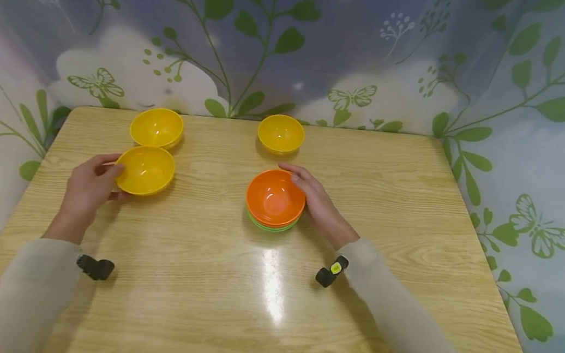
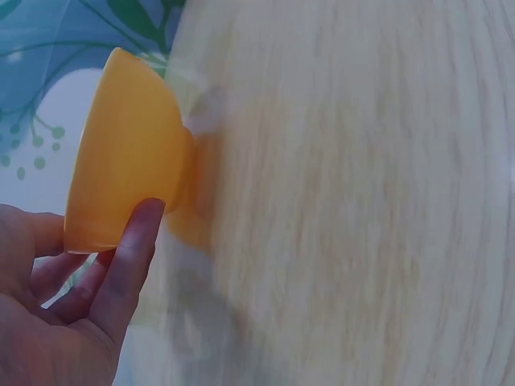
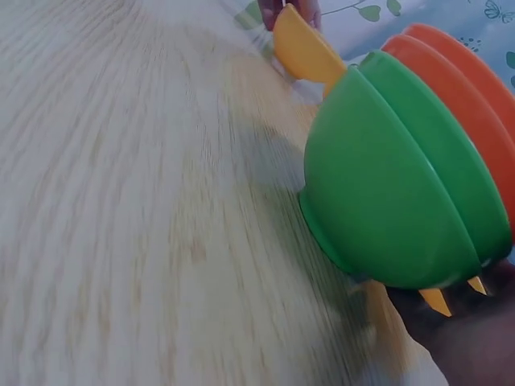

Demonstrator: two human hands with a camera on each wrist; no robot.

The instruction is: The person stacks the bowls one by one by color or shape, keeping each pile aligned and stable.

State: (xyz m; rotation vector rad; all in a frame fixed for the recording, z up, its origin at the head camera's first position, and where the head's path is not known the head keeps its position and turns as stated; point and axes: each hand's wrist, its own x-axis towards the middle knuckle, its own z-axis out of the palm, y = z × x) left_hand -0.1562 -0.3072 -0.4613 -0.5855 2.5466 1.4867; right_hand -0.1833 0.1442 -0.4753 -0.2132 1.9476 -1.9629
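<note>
The wood-grain table [image 1: 196,280], its near edge cut off, bears an upright bowl stack [image 1: 275,198], two orange nested in two green, the lower largely hidden from above; the right hand [image 1: 321,205] grips its right side. The left hand [image 1: 87,185] pinches the left rim of a mouth-up yellow bowl [image 1: 146,171], slightly hiding the rear-left yellow bowl [image 1: 157,128]; table contact is unclear. Behind the stack stands the rear-right yellow bowl [image 1: 280,134].

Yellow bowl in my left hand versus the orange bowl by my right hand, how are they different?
The yellow bowl is single, while the orange bowl tops a stack with green bowls at its bottom. The left hand grips the yellow bowl's rim; the right hand holds the side of the orange bowl's stack. Both are round, glossy and open side up.
</note>
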